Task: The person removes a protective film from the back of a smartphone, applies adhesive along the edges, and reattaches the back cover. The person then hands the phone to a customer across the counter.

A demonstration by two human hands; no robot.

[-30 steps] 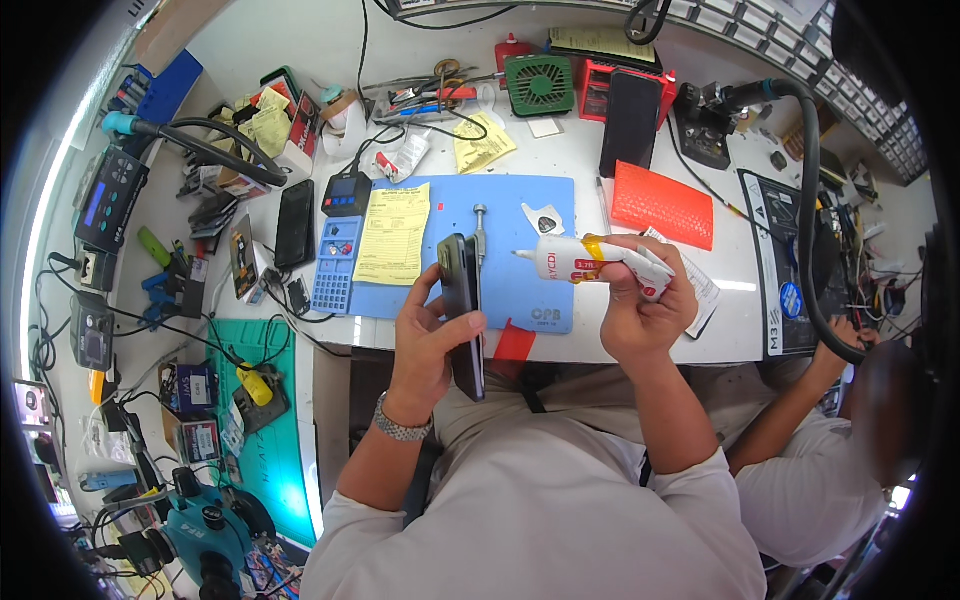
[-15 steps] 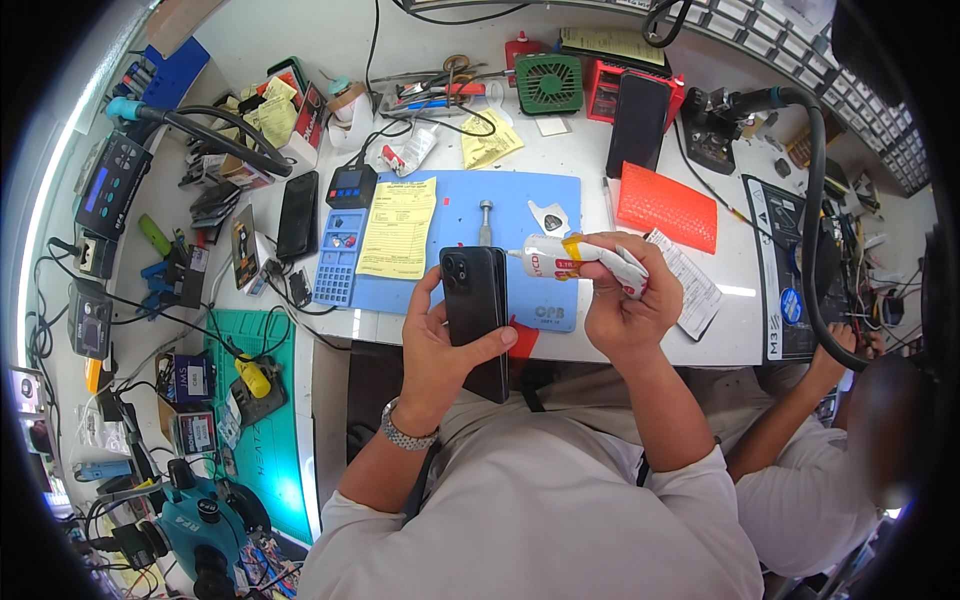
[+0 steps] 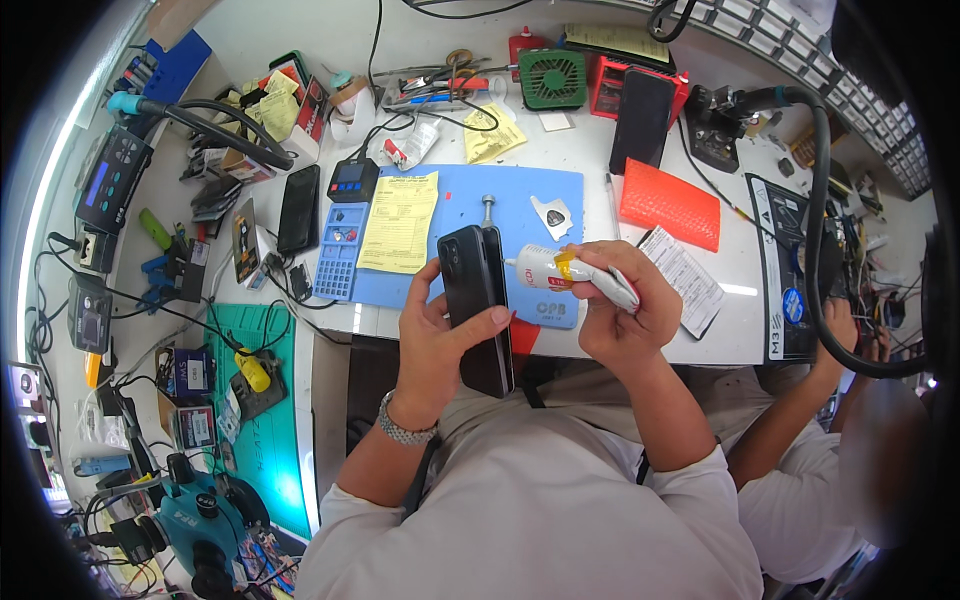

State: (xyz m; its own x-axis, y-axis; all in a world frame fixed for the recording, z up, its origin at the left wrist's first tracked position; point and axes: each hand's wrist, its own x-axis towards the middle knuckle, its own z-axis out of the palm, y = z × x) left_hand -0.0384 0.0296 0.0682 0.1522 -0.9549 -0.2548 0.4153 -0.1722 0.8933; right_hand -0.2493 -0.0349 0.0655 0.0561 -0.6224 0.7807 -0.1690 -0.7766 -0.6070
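My left hand (image 3: 436, 325) is closed round a dark smartphone (image 3: 474, 300), its camera block toward the top and its long side tilted up. In my right hand (image 3: 630, 305) is a white squeeze tube (image 3: 543, 268) with red print and a yellow band. Its thin nozzle points left and lies at the phone's right edge; whether it touches cannot be made out. Beneath both is a blue work mat (image 3: 520, 190). A small metal tool with a round head (image 3: 488, 207) lies just beyond the phone, and a thin metal opening piece (image 3: 551, 217) lies past the tube.
A yellow form (image 3: 398, 222) lies on the mat's left part. Right of the mat are a red padded envelope (image 3: 669, 205) and a white printed slip (image 3: 682, 282). A green fan (image 3: 552, 78) stands at the back. A co-worker's hand (image 3: 838, 328) is at far right.
The tube has come slightly down and left, its nozzle now at the phone's edge a little lower. The phone has turned slightly, showing more of its side.
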